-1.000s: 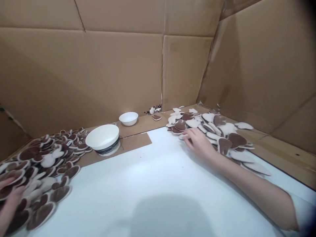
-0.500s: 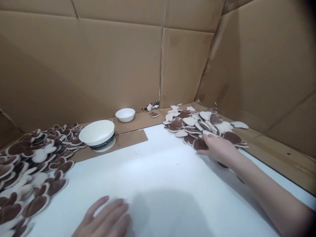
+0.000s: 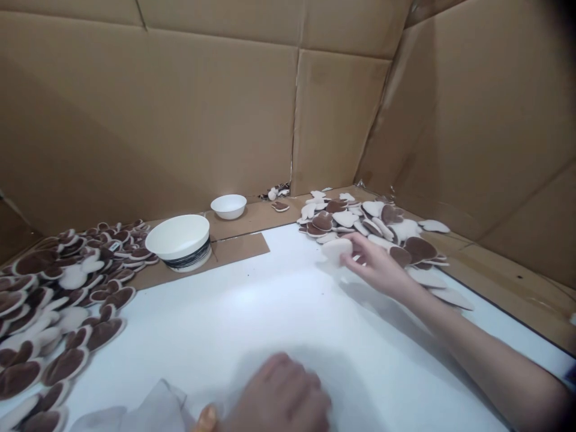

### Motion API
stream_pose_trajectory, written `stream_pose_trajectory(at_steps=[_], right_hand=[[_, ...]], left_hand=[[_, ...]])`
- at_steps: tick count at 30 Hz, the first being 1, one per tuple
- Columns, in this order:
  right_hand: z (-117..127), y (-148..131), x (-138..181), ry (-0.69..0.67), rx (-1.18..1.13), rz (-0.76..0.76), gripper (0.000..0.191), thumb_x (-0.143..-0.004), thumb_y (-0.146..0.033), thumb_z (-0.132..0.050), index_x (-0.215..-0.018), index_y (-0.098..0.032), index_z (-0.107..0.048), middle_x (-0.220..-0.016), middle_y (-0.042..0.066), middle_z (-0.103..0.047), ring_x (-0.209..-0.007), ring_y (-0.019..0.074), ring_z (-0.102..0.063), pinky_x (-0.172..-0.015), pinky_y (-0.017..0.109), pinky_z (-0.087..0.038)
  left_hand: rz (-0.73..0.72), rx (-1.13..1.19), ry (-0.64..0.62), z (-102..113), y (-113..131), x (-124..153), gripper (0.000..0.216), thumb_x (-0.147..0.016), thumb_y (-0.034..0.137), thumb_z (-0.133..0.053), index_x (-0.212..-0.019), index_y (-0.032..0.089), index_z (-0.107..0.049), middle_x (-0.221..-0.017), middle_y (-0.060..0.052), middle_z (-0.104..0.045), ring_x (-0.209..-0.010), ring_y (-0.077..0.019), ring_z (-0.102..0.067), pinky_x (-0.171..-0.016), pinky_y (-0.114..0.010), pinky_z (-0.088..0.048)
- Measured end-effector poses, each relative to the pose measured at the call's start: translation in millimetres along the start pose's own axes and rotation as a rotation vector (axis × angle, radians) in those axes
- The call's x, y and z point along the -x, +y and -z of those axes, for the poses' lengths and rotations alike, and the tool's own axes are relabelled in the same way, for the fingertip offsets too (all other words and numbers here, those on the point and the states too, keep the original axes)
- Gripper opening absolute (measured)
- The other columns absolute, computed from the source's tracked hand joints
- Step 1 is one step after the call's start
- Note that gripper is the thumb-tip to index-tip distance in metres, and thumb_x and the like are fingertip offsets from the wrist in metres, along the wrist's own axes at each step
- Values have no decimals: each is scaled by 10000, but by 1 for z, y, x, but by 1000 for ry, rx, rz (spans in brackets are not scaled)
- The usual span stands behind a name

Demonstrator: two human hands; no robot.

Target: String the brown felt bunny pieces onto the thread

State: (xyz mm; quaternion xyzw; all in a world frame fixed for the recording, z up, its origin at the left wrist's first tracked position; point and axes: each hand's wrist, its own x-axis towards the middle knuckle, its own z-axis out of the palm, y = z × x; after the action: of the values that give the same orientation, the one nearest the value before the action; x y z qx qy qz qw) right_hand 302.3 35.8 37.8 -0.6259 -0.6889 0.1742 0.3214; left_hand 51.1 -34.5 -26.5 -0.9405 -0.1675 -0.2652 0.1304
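My right hand [image 3: 366,259] pinches a pale, rounded fabric piece [image 3: 335,251] by its right end, just above the white tabletop. Close behind it lies the right-hand pile of flat plush cut-outs [image 3: 345,219], brown on one face and white on the other. At the bottom centre is my left hand [image 3: 285,396], blurred by motion; its fingers look bent, and what may be in them is hidden. Grey cloth [image 3: 144,411] shows beside it at the lower left.
On the left spreads a large heap of brown-and-white plush pieces [image 3: 67,360], several shaped with ears. A big white bowl [image 3: 177,240] and a smaller white bowl [image 3: 228,207] stand at the back. Cardboard walls [image 3: 225,114] enclose the table. One brown piece [image 3: 280,206] lies near the back wall.
My right hand has drawn back left from the pile with a pale piece in its fingers. My left hand has moved right, its fingers now more bent. Grey cloth has come into view.
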Motion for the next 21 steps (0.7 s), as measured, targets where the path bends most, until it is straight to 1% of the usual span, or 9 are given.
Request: stream_pose_trajectory(at_steps=[1, 3, 4, 5, 7, 10, 13, 16, 21], right_hand=[[-7, -6, 4, -53, -202, 7, 220, -806, -309, -424, -994, -198, -441, -833, 46, -587, -718, 183, -571, -584, 279, -430], [-24, -16, 14, -227, -462, -16, 221, -805, -324, -448, -972, -181, -428, -787, 28, -554, -668, 149, -542, -544, 247, -414], [-33, -19, 19, -275, -535, -9, 214, -810, -324, -446, -963, -174, -434, -767, 19, -544, -641, 134, -526, -532, 235, -398], [-42, -23, 24, -310, -562, 24, 206, -827, -315, -423, -972, -170, -449, -769, 17, -538, -640, 122, -508, -538, 227, -385], [-57, -28, 31, -354, -495, 101, 224, -838, -262, -416, -1041, -181, -462, -720, -10, -498, -618, 100, -465, -554, 218, -358], [-72, -35, 32, -308, -444, 103, 332, -847, -230, -405, -1171, -219, -340, -664, -48, -420, -544, 76, -413, -516, 204, -334], [-85, -44, 22, -324, -616, 9, 274, -847, -292, -408, -1091, -238, -297, -720, -47, -435, -479, 63, -443, -426, 189, -343], [-97, -50, 12, -338, -787, -96, 260, -819, -349, -459, -999, -230, -312, -657, -63, -442, -437, 70, -451, -358, 174, -332], [-99, -49, 18, -353, -986, -101, 238, -783, -325, -544, -867, -177, -379, -637, -36, -516, -545, 75, -514, -465, 178, -368]], left_hand=[[230, 216, -19, 2, -7, -11, 209, -758, 254, -443, -938, 222, -546, -831, -59, -631, -722, -144, -575, -630, -255, -509], [645, 478, 21, 6, -23, -31, 237, -815, 284, -397, -1020, 194, -473, -849, -74, -606, -687, -146, -556, -589, -259, -482], [799, 565, 0, 7, -31, -39, 237, -835, 307, -387, -1035, 197, -452, -874, -69, -593, -693, -147, -547, -596, -263, -465], [858, 673, -27, 8, -37, -44, 235, -846, 334, -381, -1028, 202, -451, -872, -55, -585, -689, -145, -535, -595, -259, -448], [889, 831, -85, 5, -45, -48, 213, -860, 361, -358, -909, 198, -485, -785, -19, -562, -658, -134, -497, -594, -245, -407], [927, 922, -71, -2, -52, -42, 223, -845, 361, -384, -755, 178, -475, -672, 8, -506, -613, -121, -444, -576, -228, -361], [1035, 1107, -15, -7, -57, -35, 154, -810, 325, -438, -810, 172, -455, -647, 11, -521, -591, -122, -481, -563, -225, -372], [1132, 1267, 43, -9, -63, -34, 159, -797, 283, -440, -905, 169, -420, -629, 9, -559, -550, -121, -520, -547, -226, -392], [1148, 1252, 35, -7, -64, -36, 168, -806, 311, -463, -874, 160, -434, -646, -7, -586, -587, -123, -557, -555, -218, -402]])
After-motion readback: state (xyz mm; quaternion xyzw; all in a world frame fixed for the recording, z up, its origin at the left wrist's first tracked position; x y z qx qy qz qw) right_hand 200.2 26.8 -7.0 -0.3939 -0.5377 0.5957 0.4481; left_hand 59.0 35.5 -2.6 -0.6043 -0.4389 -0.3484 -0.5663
